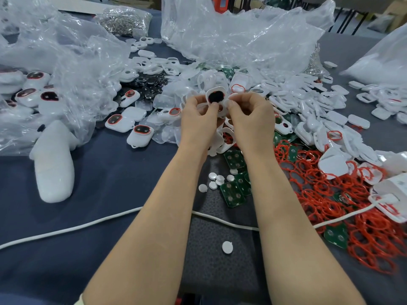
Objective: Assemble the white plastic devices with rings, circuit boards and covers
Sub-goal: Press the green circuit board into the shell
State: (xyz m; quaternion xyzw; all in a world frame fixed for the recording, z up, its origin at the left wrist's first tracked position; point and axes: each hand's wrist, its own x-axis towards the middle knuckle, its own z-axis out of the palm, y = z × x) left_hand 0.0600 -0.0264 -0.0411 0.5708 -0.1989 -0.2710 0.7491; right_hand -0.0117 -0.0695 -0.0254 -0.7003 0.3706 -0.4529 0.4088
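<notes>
My left hand and my right hand meet above the middle of the table, both gripping one white plastic device with a dark round window facing me. Thumbs and fingertips press on its lower edge. Red rings lie heaped at the right. Green circuit boards sit between my forearms, beside small white round discs. White covers and shells are piled behind and right of my hands. Assembled devices with red-rimmed windows lie to the left.
Crumpled clear plastic bags fill the back and left. A white cable runs across the blue cloth under my arms. A white oblong object lies at the left. A bag of metal parts sits far back.
</notes>
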